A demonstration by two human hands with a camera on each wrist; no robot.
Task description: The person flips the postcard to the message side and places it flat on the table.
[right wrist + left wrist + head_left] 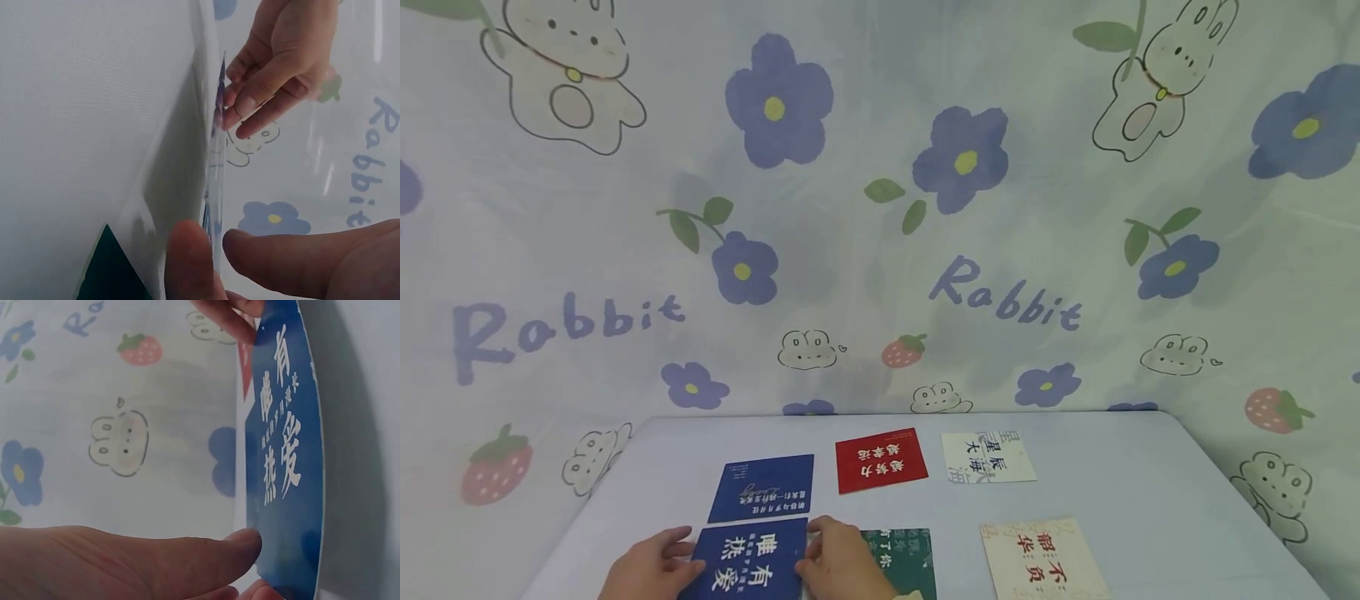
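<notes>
Both hands hold a blue card (748, 560) with white Chinese characters at the front left of the table. My left hand (651, 568) pinches its left edge, thumb on the printed face in the left wrist view. On the opposite edge, my right hand (844, 562) has the card between thumb and fingers. The held card (287, 456) bows slightly and casts a shadow on the white surface. Just behind it lies a second dark blue card (763, 487). A green card (913, 554) is partly covered by my right hand.
Farther back on the white table (1097, 475) lie a red card (882, 461) and a white card (988, 457) with blue characters. A cream card (1045, 560) with red characters is at the front right. A curtain (865, 275) printed with rabbits and flowers hangs behind the table.
</notes>
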